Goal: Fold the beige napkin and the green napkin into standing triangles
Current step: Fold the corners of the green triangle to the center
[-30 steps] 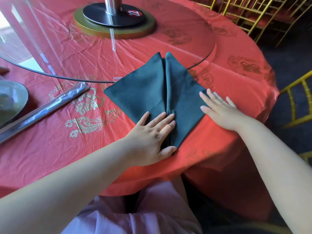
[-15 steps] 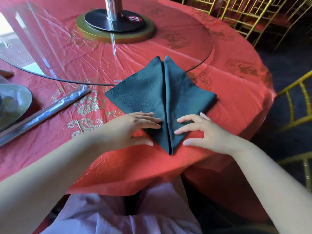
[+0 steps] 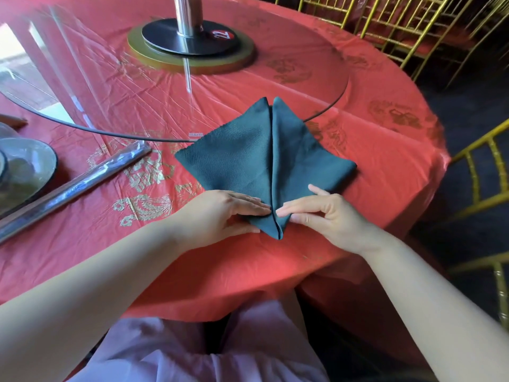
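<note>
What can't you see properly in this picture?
Beige napkin: nowhere in the head view.
Green napkin underside: hidden against the tablecloth.
Glass dish: cut by the left edge.
Metal post: cut by the top edge.
Left hand, right hand: pinching or only pressing, fingers hide it.
</note>
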`<state>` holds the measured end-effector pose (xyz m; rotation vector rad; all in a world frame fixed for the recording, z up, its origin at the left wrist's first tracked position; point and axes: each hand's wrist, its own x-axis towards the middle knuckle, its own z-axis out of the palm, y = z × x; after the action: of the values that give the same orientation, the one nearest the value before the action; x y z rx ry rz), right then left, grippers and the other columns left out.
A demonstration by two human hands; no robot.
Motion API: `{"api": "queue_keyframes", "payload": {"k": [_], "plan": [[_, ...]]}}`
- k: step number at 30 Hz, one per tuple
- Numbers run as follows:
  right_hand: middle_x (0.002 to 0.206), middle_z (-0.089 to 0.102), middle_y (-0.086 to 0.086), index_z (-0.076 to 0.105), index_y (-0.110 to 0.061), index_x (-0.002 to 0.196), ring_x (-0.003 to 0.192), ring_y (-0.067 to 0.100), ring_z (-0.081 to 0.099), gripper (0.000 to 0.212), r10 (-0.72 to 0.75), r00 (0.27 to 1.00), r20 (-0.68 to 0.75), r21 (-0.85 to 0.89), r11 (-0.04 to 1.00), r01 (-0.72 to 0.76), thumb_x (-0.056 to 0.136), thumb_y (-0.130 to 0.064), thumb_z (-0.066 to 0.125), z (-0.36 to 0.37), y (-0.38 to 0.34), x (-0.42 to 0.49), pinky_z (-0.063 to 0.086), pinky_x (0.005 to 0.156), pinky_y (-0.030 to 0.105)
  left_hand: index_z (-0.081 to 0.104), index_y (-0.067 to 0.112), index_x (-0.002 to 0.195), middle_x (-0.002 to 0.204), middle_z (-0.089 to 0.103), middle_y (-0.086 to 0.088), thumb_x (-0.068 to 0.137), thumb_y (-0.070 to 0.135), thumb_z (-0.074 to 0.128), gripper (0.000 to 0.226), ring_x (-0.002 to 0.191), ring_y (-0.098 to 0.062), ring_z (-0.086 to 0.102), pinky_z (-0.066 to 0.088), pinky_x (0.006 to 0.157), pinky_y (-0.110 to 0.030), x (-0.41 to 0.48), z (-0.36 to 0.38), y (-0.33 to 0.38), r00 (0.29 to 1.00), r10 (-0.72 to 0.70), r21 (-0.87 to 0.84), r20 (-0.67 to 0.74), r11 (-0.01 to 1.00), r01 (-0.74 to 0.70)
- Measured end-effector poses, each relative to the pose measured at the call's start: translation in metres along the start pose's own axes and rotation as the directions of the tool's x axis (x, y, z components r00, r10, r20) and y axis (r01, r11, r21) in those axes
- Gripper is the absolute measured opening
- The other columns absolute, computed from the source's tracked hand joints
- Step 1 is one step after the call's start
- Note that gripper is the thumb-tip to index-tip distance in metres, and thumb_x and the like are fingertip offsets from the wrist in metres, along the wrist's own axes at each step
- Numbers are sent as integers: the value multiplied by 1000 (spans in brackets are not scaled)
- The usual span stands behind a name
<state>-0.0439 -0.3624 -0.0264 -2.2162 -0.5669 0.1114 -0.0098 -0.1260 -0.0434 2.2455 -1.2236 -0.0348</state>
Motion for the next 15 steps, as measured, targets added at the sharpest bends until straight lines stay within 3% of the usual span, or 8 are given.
{"api": "queue_keyframes", "payload": {"k": [5, 9, 11, 13, 15], "plan": [[100, 58, -43, 61, -41, 104, 103, -11, 58, 30, -10, 1000, -1, 3, 1000, 10, 77, -29, 64, 7, -4, -5, 10, 111, 10, 69, 19, 110, 106, 70, 7, 85, 38, 50, 37, 99, 0, 63, 50, 83, -24, 0, -4, 5, 997, -50, -166, -61, 985, 39], [114, 52, -40, 54, -35, 121, 113, -13, 51, 53, -66, 998, -1, -117, 991, 65, 72, -31, 72, 12, 0, -14, 12, 112, 12, 71, 12, 104, 83, 65, 24, 85, 25, 61, 25, 74, 26, 52, 37, 65, 1, 2, -11, 9, 998, -64, -230, -27, 972, 56], [115, 53, -34, 53, -29, 124, 108, -19, 50, 47, -88, 996, -27, -128, 988, 84, 78, -26, 66, 14, -2, -11, 18, 109, 9, 72, 14, 100, 85, 70, 15, 84, 30, 58, 27, 78, 13, 61, 43, 67, -6, 4, -15, 9, 995, -101, -268, 13, 958, 100], [109, 57, -32, 58, -29, 119, 102, -22, 50, 39, -53, 998, -31, -61, 997, 52, 82, -20, 63, 13, -8, -4, 28, 101, 6, 72, 12, 91, 79, 69, 0, 84, 40, 55, 33, 70, -7, 64, 49, 65, -23, 6, -20, 8, 992, -118, -264, 39, 956, 125], [103, 64, -25, 62, -32, 109, 97, -15, 55, 32, 22, 1000, 12, 75, 997, -23, 84, -12, 61, 7, -17, 5, 39, 91, 9, 63, 14, 71, 61, 55, 3, 84, 39, 54, 29, 54, -5, 48, 39, 54, -22, 8, -27, 8, 988, -149, -262, 47, 952, 156]]}}
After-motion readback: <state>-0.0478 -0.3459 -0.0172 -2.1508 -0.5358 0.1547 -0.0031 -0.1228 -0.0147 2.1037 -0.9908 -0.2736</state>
